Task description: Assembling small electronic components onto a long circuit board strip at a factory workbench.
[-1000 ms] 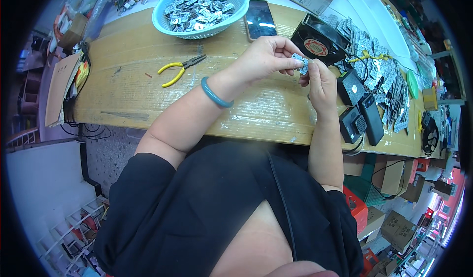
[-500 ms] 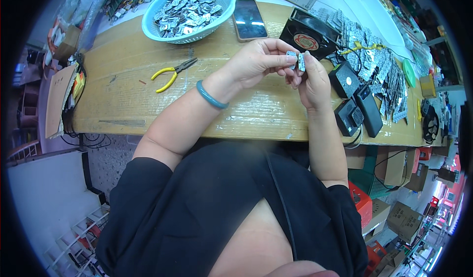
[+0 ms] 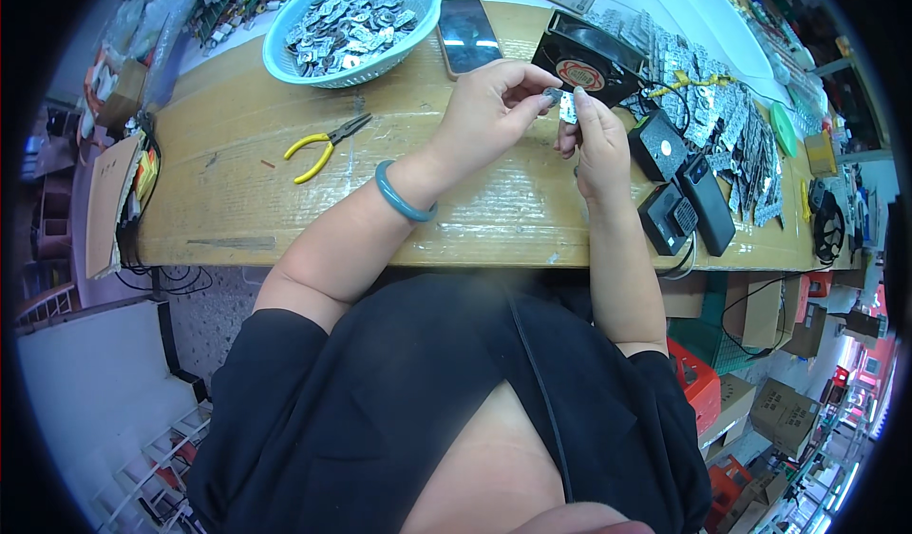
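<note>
Above the far part of the table, my left hand (image 3: 494, 106) pinches a small dark-grey piece (image 3: 552, 94) between thumb and forefinger. My right hand (image 3: 600, 140) faces it with a small flat silvery piece (image 3: 569, 107), which looks like a little circuit board, between thumb and fingers. The two pieces are very near each other; whether they touch I cannot tell. Beyond my left hand, a light-blue basket (image 3: 271, 54) holds a heap of similar small pieces (image 3: 351, 35). Yellow-handled pliers (image 3: 328, 146) lie on the table left of my left forearm.
A phone (image 3: 468, 38) lies beside the basket. Behind my right hand stands a black fan (image 3: 584, 59). Black boxy devices (image 3: 670, 216) with cables sit to its right, before a pile of silvery board strips (image 3: 708, 97). Cardboard (image 3: 228, 197) covers the table.
My hands have shifted slightly; the left fingers have drawn back a little and their piece has turned. The right hand's silvery piece now shows its broad face. The whole view has shifted slightly.
</note>
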The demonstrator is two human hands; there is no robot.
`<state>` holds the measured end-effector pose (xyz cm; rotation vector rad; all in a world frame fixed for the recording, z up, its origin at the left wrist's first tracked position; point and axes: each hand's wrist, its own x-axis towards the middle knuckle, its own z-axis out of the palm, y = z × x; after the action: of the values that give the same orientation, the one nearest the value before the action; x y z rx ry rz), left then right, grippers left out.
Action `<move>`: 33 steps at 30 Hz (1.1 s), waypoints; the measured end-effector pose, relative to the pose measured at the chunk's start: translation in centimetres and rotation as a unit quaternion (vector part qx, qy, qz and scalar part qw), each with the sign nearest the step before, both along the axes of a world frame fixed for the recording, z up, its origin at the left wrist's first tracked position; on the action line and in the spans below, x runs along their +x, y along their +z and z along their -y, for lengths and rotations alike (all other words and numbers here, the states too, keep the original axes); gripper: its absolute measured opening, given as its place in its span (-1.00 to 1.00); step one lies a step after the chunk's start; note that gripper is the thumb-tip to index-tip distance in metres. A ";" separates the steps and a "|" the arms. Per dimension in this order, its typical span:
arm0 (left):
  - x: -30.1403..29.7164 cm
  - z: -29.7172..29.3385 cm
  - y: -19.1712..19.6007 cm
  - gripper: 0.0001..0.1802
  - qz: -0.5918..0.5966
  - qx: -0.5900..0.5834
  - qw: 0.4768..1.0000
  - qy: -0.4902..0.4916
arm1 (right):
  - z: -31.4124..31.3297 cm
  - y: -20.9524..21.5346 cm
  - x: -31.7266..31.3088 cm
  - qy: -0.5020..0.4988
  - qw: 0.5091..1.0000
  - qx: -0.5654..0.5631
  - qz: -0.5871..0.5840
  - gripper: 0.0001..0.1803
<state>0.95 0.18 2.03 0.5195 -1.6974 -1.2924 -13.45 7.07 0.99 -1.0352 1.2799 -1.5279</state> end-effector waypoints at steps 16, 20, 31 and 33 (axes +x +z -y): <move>0.1 -0.5 0.6 -0.86 0.011 -0.057 0.998 0.034 | 0.0 -0.1 -0.2 0.003 1.000 -0.007 0.005 -0.63; 0.2 0.0 0.5 -0.87 -0.005 -0.037 0.998 0.048 | -0.1 -0.3 -0.1 -0.010 1.000 -0.012 -0.008 -0.62; 1.0 0.3 1.3 -0.85 0.091 -0.119 0.989 -0.015 | -0.2 0.1 0.1 -0.004 1.000 -0.019 -0.022 -0.64; 1.2 0.6 1.5 -0.85 0.103 -0.097 0.990 -0.027 | -0.2 0.0 -0.1 -0.006 0.999 -0.019 -0.028 -0.64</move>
<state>2.18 -0.42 3.55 0.5078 -1.9969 -1.1276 -13.58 7.24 0.97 -1.1035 1.3028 -1.5462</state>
